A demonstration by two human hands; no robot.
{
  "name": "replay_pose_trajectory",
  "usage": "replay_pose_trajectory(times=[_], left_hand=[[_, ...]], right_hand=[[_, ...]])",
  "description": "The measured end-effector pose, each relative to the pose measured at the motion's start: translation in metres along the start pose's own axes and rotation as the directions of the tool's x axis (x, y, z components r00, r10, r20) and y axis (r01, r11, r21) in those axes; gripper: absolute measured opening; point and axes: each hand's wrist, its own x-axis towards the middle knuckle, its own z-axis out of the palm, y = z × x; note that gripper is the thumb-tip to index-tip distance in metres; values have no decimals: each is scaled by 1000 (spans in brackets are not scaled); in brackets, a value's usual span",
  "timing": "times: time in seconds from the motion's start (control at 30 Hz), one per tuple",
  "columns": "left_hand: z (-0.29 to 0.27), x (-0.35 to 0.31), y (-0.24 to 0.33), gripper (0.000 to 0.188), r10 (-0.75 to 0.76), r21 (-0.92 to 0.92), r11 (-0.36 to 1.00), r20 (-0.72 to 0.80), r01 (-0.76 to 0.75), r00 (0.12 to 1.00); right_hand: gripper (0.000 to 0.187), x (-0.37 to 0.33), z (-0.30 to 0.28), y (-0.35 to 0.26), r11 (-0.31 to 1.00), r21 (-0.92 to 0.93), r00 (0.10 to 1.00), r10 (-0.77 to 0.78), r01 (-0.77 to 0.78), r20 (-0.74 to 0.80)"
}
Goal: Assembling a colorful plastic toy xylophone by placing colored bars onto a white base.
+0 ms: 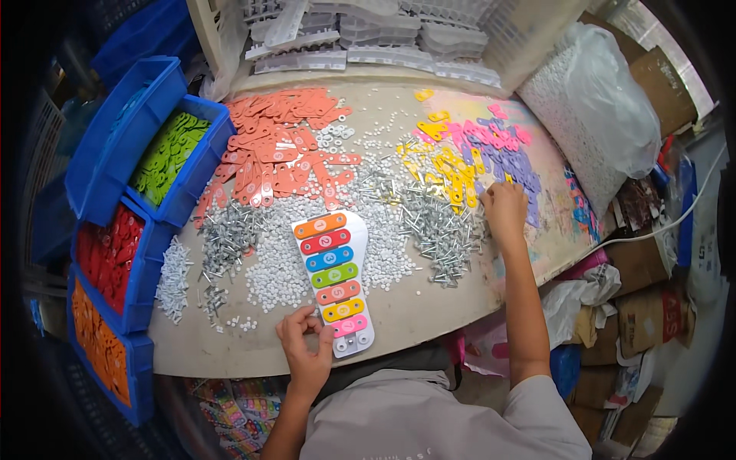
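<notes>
A toy xylophone (335, 274) with several coloured bars on a white base lies near the table's front edge. At its lower left edge my left hand (305, 353) is curled, with the thumb against the base beside the pink bar. Two bare holes show at the base's near end. Far to the right, my right hand (506, 211) is over the purple bars (498, 153), beside the yellow bars (456, 172). Its fingers are pinched together; what they hold, if anything, is hidden. Silver screws (437, 226) are heaped just left of that hand.
Coral bars (268, 146) are piled at the back left. White washers (280, 264) and more screws (230, 234) spread around the xylophone. Blue bins (138, 280) line the left side. A plastic sack (590, 100) leans at the right, and white plastic parts (376, 34) are stacked behind.
</notes>
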Motion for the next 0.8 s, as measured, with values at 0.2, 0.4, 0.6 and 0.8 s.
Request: replay_pose_trajectory(times=[0.2, 0.4, 0.6, 0.8], left_hand=[[-1, 0, -2, 38, 5, 13, 1000, -2, -5, 1000], [0, 3, 2, 37, 41, 30, 999, -1, -41, 999], [-3, 1, 1, 37, 37, 16, 999, -5, -37, 999], [-3, -5, 4, 33, -120, -215, 971, -64, 103, 991]], right_hand=[[19, 12, 2, 1, 990, 85, 984, 95, -109, 151], [19, 18, 6, 16, 961, 196, 949, 134, -194, 285], [11, -16, -27, -14, 965, 251, 996, 64, -76, 57], [18, -80, -86, -89, 836, 463, 947, -189, 294, -259]])
